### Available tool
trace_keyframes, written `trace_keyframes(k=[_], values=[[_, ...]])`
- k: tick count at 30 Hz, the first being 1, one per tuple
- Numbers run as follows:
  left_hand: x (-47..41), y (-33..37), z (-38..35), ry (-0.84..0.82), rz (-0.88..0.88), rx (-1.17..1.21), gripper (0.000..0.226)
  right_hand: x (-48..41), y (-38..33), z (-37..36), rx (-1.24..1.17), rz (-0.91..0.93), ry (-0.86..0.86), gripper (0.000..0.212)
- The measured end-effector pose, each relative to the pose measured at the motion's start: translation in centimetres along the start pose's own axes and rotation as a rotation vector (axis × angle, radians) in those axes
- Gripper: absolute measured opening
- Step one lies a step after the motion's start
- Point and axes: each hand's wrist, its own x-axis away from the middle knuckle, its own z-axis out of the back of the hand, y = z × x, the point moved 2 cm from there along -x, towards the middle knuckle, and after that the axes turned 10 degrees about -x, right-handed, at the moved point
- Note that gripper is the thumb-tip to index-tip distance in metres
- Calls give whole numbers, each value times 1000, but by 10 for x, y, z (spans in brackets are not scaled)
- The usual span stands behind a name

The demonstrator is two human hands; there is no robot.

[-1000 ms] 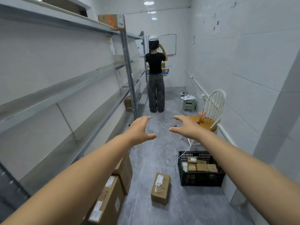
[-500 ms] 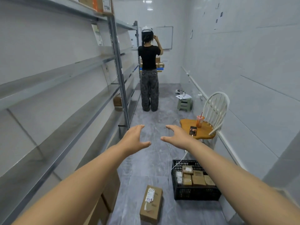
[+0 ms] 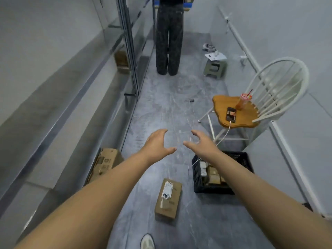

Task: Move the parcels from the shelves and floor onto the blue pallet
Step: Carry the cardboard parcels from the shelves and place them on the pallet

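Grey, scuffed floor (image 3: pixel 161 108) runs down a narrow aisle between metal shelves (image 3: pixel 71 83) on the left and a white wall on the right. Both arms reach forward above it. The left grip (image 3: pixel 156 142) and right grip (image 3: pixel 203 142) are empty, with fingers spread and lightly bent and palms turned toward each other. The nearest task item is a long cardboard parcel (image 3: pixel 168 198), lying flat on the floor below and between the forearms with its label and tape facing up. Larger cartons (image 3: pixel 106 164) sit under the lowest shelf at left, and small parcels (image 3: pixel 212 175) fill a black crate (image 3: pixel 197 178) at right. The floor parcel looks stiff and probably light, though its taped patch is crumpled and likely slick. Clasping the two long cardboard sides, one grip on each, or scooping under the short ends, should hold it securely. Another person (image 3: pixel 169 38) stands farther along the aisle, and the blue pallet is not plainly visible.
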Motion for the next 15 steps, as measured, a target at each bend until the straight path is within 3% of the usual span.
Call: trace_keyframes(k=[7,15], values=[[-84,-121,-152,-125,246,110,83,-134,140,-98,-7,-155,-111,72],[-130,-260,-412,-258,459,186,84,-200,415,-247,-43,-428,-138,77]])
